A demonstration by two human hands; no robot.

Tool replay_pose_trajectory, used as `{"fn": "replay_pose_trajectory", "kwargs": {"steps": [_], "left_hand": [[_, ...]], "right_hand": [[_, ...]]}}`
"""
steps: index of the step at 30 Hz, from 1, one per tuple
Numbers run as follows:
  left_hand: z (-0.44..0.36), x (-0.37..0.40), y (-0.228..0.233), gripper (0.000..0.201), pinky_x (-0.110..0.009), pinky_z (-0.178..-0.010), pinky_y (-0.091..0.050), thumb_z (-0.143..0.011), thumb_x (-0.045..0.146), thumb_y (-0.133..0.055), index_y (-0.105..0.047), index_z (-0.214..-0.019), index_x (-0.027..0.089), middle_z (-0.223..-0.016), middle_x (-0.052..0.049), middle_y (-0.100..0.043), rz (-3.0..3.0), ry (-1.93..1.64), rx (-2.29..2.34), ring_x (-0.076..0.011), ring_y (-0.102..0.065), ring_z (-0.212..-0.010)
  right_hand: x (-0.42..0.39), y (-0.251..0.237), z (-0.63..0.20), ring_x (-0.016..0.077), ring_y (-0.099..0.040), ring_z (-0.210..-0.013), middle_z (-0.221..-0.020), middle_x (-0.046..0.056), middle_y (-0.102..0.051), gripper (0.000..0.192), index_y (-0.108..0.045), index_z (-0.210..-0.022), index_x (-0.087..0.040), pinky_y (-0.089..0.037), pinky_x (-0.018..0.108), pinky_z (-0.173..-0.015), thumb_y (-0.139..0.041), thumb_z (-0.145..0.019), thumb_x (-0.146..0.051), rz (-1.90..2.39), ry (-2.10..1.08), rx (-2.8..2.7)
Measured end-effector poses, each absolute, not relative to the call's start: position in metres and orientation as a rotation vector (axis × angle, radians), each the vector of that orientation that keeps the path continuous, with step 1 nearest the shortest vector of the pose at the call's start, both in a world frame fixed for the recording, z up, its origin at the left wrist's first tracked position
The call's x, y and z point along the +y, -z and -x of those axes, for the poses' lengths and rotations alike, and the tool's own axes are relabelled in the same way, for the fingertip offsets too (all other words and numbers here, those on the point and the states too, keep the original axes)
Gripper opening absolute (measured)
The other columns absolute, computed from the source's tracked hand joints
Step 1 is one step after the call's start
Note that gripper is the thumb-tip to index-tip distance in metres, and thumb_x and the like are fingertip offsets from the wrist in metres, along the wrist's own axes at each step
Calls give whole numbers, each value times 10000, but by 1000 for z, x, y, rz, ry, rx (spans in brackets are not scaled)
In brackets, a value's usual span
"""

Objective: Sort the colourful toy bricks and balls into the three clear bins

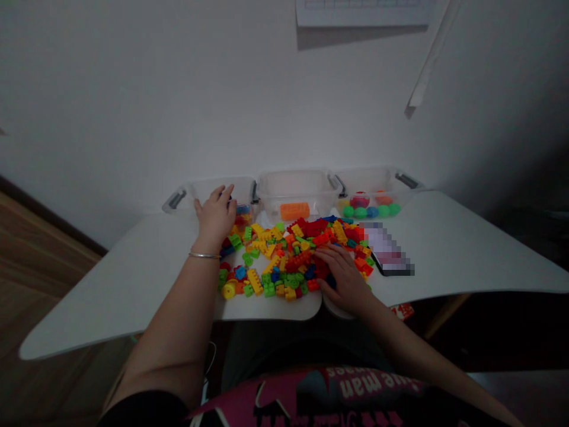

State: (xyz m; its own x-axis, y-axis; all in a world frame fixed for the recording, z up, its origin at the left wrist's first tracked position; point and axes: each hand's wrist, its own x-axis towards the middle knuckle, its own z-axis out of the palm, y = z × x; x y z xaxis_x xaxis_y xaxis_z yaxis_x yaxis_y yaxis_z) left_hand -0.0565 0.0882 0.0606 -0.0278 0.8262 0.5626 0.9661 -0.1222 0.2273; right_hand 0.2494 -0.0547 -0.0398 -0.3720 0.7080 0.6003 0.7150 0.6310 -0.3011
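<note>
Left hand on bin, right hand on blocks

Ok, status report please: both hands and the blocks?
Left hand at left bin front. Right hand flat on block pile. Phone beside pile.

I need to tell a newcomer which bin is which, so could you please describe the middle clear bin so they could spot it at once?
At the back edge of the white table, against the wall, stand three clear bins in a row. The middle bin sits directly behind the pile of bricks. It alone holds a single large orange block, while the right bin holds coloured balls.
</note>
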Motion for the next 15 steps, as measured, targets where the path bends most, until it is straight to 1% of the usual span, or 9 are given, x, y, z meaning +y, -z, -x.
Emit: {"fn": "replay_pose_trajectory", "kwargs": {"steps": [1, 3, 7, 8, 12, 15], "left_hand": [[56, 88, -60, 504, -669, -1149, -150, -937, 318, -369, -490, -1425, 285, -1487, -108, -481, 2018, 856, -1913, -321, -481, -1316], [55, 86, -60, 538, -663, -1155, -138, -931, 326, -368, -440, -1463, 280, -1507, -110, -457, 2030, 843, -1923, -319, -464, -1333], [56, 85, -58, 659, -615, -1172, -150, -920, 356, -372, -243, -1554, 227, -1570, -125, -362, 2042, 814, -1912, -318, -440, -1361], [56, 85, -57, 678, -608, -1178, -138, -919, 369, -376, -219, -1560, 214, -1578, -127, -345, 2051, 785, -1904, -321, -437, -1363], [60, 84, -53, 656, -610, -1187, -73, -928, 383, -369, -260, -1550, 205, -1589, -107, -327, 2077, 680, -1863, -337, -349, -1424], [63, 84, -50, 623, -605, -1191, -66, -940, 369, -343, -289, -1541, 215, -1589, -91, -331, 2087, 685, -1853, -327, -288, -1459]], "right_hand": [[-55, 40, -249, 301, -414, -1348, -1353, 117, -565, 541, -433, -1404, -204, -406, 573, -1101, -551, -878, -252, 1109, 11, -2135], [-55, 40, -250, 300, -414, -1347, -1355, 118, -564, 548, -429, -1407, -203, -405, 570, -1104, -554, -875, -249, 1105, 14, -2137], [-55, 40, -249, 298, -417, -1346, -1359, 115, -563, 552, -422, -1414, -207, -401, 570, -1109, -550, -879, -250, 1111, 24, -2131], [-55, 40, -249, 299, -419, -1345, -1359, 113, -564, 552, -421, -1416, -212, -399, 574, -1110, -548, -880, -251, 1116, 23, -2130], [-55, 40, -249, 301, -418, -1347, -1356, 114, -566, 552, -422, -1417, -212, -401, 577, -1108, -548, -881, -255, 1122, 19, -2133], [-55, 41, -249, 300, -420, -1341, -1349, 117, -571, 537, -434, -1404, -199, -407, 568, -1106, -548, -881, -250, 1119, 28, -2131]]}}
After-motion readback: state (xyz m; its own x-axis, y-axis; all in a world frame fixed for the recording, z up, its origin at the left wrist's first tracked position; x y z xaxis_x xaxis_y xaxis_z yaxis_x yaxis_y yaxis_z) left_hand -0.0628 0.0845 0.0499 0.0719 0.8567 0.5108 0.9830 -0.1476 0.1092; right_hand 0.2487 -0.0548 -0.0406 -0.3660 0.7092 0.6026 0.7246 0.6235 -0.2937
